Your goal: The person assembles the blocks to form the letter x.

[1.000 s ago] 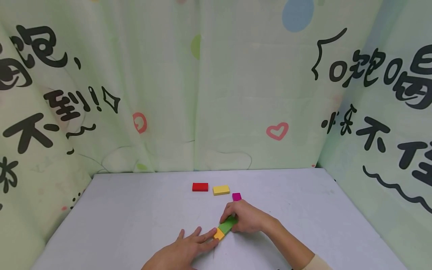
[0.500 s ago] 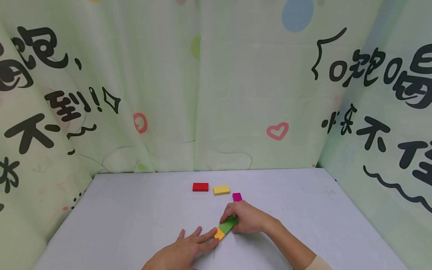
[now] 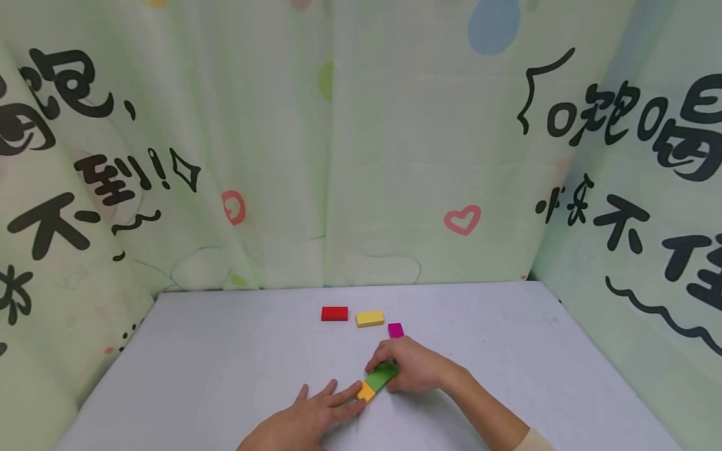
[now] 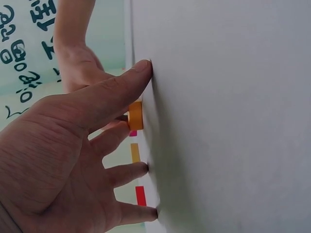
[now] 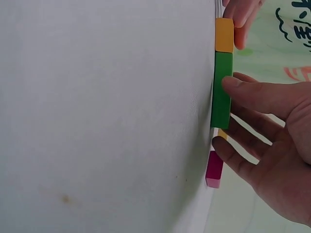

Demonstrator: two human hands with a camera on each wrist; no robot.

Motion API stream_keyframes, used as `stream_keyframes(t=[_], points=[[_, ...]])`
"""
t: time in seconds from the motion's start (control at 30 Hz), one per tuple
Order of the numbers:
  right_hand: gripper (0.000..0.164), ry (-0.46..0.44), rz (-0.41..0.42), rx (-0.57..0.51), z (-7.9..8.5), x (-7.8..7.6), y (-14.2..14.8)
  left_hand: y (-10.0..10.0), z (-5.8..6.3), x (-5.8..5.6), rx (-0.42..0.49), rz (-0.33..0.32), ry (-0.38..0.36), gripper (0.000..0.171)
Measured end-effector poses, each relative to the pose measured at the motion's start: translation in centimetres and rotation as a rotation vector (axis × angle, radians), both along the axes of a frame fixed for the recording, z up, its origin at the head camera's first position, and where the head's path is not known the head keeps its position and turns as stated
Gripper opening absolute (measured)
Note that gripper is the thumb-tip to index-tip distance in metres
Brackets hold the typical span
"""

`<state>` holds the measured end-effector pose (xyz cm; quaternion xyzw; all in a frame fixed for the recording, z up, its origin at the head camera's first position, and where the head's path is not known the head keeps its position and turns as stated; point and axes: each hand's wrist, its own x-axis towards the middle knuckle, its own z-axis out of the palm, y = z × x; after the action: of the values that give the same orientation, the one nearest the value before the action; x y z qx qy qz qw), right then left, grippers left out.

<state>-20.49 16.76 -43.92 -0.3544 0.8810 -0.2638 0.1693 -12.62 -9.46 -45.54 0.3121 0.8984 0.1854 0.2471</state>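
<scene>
In the head view, my left hand (image 3: 307, 416) lies low over the table with its fingers spread. Two of its fingertips pinch a small orange block (image 3: 366, 392) from either side; the left wrist view shows the same block (image 4: 136, 115) past the thumb. My right hand (image 3: 414, 363) grips a longer green block (image 3: 381, 376), thumb along the near side and fingers behind. End to end, green and orange meet in one slanting line, as the right wrist view shows. A magenta block (image 3: 395, 329) sits just behind the right hand, partly covered by it.
Farther back on the white table (image 3: 225, 351) lie a red block (image 3: 334, 314) and a yellow block (image 3: 369, 319), side by side with a gap. Pale green printed curtains (image 3: 395, 156) hang behind the table and along both sides.
</scene>
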Motion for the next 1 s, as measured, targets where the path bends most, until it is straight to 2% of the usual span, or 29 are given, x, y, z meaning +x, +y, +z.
stream_keyframes(t=[0.13,0.3,0.53,0.67,0.8,1.0], points=[[0.041,0.029,0.006,0.003,0.1,0.2,0.1,-0.2,0.0,0.0,0.017,0.007,0.009,0.085],[0.04,0.097,0.01,0.01,0.5,0.8,0.0,-0.7,0.0,0.3,0.037,-0.009,0.098,0.075],[0.032,0.189,0.009,-0.007,0.7,2.7,0.3,-1.3,0.2,0.2,0.032,0.027,0.152,0.067],[0.036,0.201,0.011,0.01,0.6,4.0,0.7,-1.8,0.1,0.2,0.034,0.017,0.252,0.063],[0.041,0.238,0.06,0.054,0.4,4.9,1.0,-2.4,0.2,0.1,0.052,-0.002,0.349,0.058],[0.049,0.302,0.155,0.124,0.2,6.0,1.3,-2.6,0.6,-0.6,0.062,0.001,0.36,0.056]])
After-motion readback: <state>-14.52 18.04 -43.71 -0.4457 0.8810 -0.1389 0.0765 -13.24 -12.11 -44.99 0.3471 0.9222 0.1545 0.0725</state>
